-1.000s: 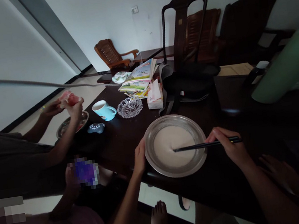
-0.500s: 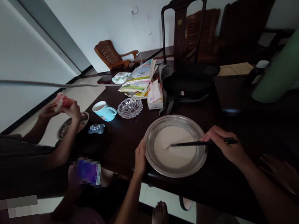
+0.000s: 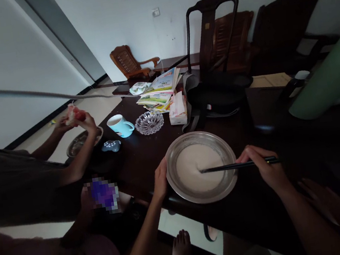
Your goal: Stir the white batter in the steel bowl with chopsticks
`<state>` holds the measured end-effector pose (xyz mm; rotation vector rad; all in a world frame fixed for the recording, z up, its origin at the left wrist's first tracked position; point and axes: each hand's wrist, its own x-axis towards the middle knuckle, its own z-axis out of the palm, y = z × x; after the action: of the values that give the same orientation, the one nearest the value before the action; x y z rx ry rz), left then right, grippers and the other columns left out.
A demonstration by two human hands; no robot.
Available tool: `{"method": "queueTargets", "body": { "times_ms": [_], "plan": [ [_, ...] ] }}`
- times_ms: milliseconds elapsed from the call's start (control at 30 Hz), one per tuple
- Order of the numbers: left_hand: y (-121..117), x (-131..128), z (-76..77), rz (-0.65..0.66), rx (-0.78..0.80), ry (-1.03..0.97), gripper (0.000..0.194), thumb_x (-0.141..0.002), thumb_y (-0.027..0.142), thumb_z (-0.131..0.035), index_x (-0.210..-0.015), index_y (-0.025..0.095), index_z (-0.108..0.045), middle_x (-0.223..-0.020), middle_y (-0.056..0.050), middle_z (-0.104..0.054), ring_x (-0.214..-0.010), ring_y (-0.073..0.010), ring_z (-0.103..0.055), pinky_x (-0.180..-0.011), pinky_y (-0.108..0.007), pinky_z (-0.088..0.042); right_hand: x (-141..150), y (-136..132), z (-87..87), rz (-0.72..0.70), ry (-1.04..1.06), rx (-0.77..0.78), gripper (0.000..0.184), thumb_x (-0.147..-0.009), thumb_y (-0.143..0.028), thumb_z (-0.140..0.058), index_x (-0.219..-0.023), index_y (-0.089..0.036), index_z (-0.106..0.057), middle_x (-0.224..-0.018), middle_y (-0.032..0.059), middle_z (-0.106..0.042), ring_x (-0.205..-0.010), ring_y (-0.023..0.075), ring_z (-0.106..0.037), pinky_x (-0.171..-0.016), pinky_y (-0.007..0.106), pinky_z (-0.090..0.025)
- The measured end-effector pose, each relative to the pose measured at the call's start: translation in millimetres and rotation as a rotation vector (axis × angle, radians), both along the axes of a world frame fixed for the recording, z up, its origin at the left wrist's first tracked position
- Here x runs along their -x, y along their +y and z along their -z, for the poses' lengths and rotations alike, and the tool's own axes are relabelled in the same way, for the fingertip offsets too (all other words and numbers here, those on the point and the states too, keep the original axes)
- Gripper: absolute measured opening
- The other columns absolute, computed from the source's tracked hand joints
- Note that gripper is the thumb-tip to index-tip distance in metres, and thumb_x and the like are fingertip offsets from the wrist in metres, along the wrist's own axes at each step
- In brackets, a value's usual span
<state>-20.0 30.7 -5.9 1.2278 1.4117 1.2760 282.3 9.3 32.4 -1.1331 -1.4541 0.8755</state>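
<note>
A wide metal bowl (image 3: 173,186) stands near the edge of the dark table, with a pale, creamy liquid (image 3: 190,158) in it. My left hand (image 3: 161,178) grips the bowl's left rim, its thumb side against the metal. In my right hand (image 3: 264,169) is a pair of dark chopsticks (image 3: 223,167), held nearly level across the bowl's right rim. Their tips dip into the liquid near the middle, where swirl marks show on the surface.
Beyond the bowl are a light-blue mug (image 3: 118,126), a game controller (image 3: 111,146), a glass dish (image 3: 149,123), a tissue pack (image 3: 178,109), booklets (image 3: 160,86) and a black bag (image 3: 216,95). At left a person's hands (image 3: 81,119) hold something pink above another bowl. A green bottle (image 3: 325,78) leans at right.
My right hand and the chopsticks have shifted right and slightly down, the tips sweeping through the liquid. My left hand stays on the bowl. The view has moved slightly.
</note>
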Motion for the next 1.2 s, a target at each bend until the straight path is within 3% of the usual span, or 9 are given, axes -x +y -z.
{"method": "queueTargets", "body": {
  "times_ms": [100, 267, 433, 633, 800, 933, 1000, 1133, 1200],
  "plan": [
    [-0.4, -0.9, -2.1, -0.004, -0.005, 0.011, 0.05, -0.087, 0.051, -0.047, -0.117, 0.016, -0.067, -0.123, -0.008, -0.067, -0.12, -0.0273, -0.055, -0.107, -0.04, -0.036, 0.6, -0.2, -0.4, -0.143, -0.07, -0.001, 0.033, -0.093, -0.037, -0.051, -0.069, -0.022, -0.067, -0.074, 0.0029, -0.068, -0.074, 0.0183, -0.066, -0.073, 0.03, -0.049],
    [-1.4, -2.6, -5.1, -0.014, -0.006, 0.023, 0.048, -0.087, 0.049, -0.047, -0.115, 0.016, -0.068, -0.122, -0.008, -0.067, -0.12, -0.0275, -0.055, -0.107, -0.041, -0.035, -2.4, -0.6, 1.1, 0.049, 0.01, -0.04, 0.037, -0.094, -0.036, -0.048, -0.063, -0.022, -0.062, -0.068, 0.0005, -0.065, -0.07, 0.0157, -0.063, -0.071, 0.028, -0.047],
    [-0.5, -1.8, -2.5, -0.009, -0.011, 0.002, 0.047, -0.087, 0.048, -0.047, -0.115, 0.016, -0.068, -0.122, -0.008, -0.067, -0.12, -0.0275, -0.055, -0.107, -0.041, -0.036, 1.0, 0.2, 1.8, -0.181, -0.093, -0.039, 0.031, -0.093, -0.034, -0.05, -0.07, -0.022, -0.067, -0.077, 0.0023, -0.069, -0.077, 0.0175, -0.064, -0.075, 0.03, -0.047],
    [0.2, -2.3, -3.9, -0.001, -0.016, 0.02, 0.048, -0.088, 0.049, -0.046, -0.115, 0.015, -0.068, -0.123, -0.008, -0.067, -0.119, -0.0276, -0.055, -0.107, -0.041, -0.036, -4.8, 1.8, 1.1, 0.047, 0.003, -0.061, 0.04, -0.095, -0.035, -0.046, -0.06, -0.021, -0.059, -0.066, 0.0018, -0.064, -0.067, 0.0169, -0.061, -0.069, 0.032, -0.045],
    [1.5, -2.1, -2.9, -0.01, -0.006, 0.044, 0.05, -0.087, 0.05, -0.046, -0.114, 0.014, -0.068, -0.121, -0.009, -0.068, -0.118, -0.0272, -0.056, -0.106, -0.04, -0.036, -1.7, 2.4, -1.0, -0.19, -0.165, -0.108, 0.029, -0.092, -0.034, -0.052, -0.07, -0.023, -0.067, -0.079, 0.0039, -0.072, -0.08, 0.0207, -0.063, -0.079, 0.037, -0.045],
    [2.4, -1.1, -0.4, -0.019, 0.005, 0.041, 0.051, -0.087, 0.051, -0.045, -0.116, 0.016, -0.067, -0.122, -0.008, -0.067, -0.118, -0.027, -0.056, -0.107, -0.04, -0.036, -7.0, 4.8, 0.5, 0.086, -0.071, -0.077, 0.035, -0.093, -0.036, -0.051, -0.062, -0.023, -0.063, -0.069, 0.0024, -0.067, -0.072, 0.0194, -0.062, -0.075, 0.035, -0.045],
    [2.5, -1.1, 0.1, -0.021, 0.005, 0.053, 0.05, -0.087, 0.051, -0.045, -0.115, 0.016, -0.068, -0.123, -0.008, -0.067, -0.119, -0.0273, -0.055, -0.107, -0.04, -0.035, -8.2, 4.7, 1.0, 0.135, 0.018, -0.045, 0.042, -0.094, -0.039, -0.047, -0.057, -0.022, -0.058, -0.061, 0.0016, -0.062, -0.064, 0.018, -0.06, -0.07, 0.034, -0.045],
    [2.5, -1.1, 0.9, -0.023, 0.007, 0.043, 0.051, -0.087, 0.051, -0.046, -0.116, 0.015, -0.067, -0.124, -0.009, -0.066, -0.121, -0.0278, -0.055, -0.108, -0.041, -0.035, -4.3, 4.6, -0.4, -0.119, -0.139, -0.06, 0.033, -0.092, -0.038, -0.051, -0.068, -0.023, -0.068, -0.073, 0.0028, -0.071, -0.076, 0.0204, -0.063, -0.079, 0.037, -0.043],
    [2.6, -0.9, 1.4, -0.024, 0.005, 0.03, 0.051, -0.087, 0.051, -0.046, -0.116, 0.015, -0.067, -0.124, -0.009, -0.066, -0.121, -0.0278, -0.054, -0.108, -0.041, -0.035, -5.2, 5.7, -0.5, -0.081, -0.172, -0.084, 0.028, -0.09, -0.037, -0.054, -0.071, -0.024, -0.069, -0.077, 0.0027, -0.072, -0.08, 0.0212, -0.064, -0.081, 0.037, -0.043]
  ]
}}
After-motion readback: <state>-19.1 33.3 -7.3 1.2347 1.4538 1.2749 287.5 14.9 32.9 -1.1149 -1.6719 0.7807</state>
